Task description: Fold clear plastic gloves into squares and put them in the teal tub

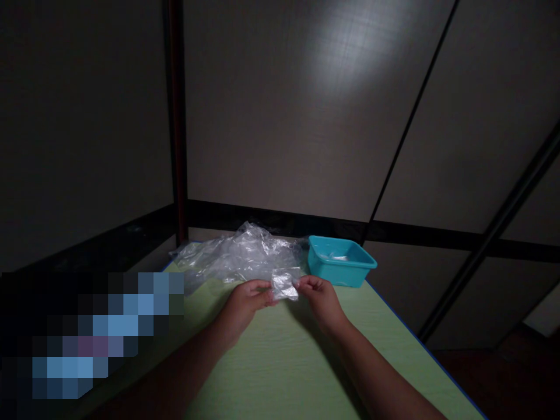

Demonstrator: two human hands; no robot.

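Broadly, panelled walls (280, 146) close off the far side and left of the scene, so reach in those directions appears limited. The worktop (262, 361), pale green with a blue rim, narrows in perspective toward their corner; its right edge runs diagonally down to the lower frame, while most of its left edge is hidden. Room for moving seems greatest on the near surface, between the forearms (385, 373). Crumpled clear plastic (245, 254) spreads over the far left part, reaching close to the wall; its loose folds leave little flat surface there. The turquoise tub (339, 269) stands upright at the far right, its base near the blue rim and its open top unobstructed, a position probably chosen for easy reach by the right hand (319, 294). That hand pinches the right side of the packet (285, 286); the left hand (251, 294) grips its left side between thumb and fingers. The packet is thus spanned between both hands, in front of the plastic, presumably because holding limp film by opposite sides spreads it flat. Smallest, a shiny piece (339, 258) lies inside the tub, too indistinct to identify.
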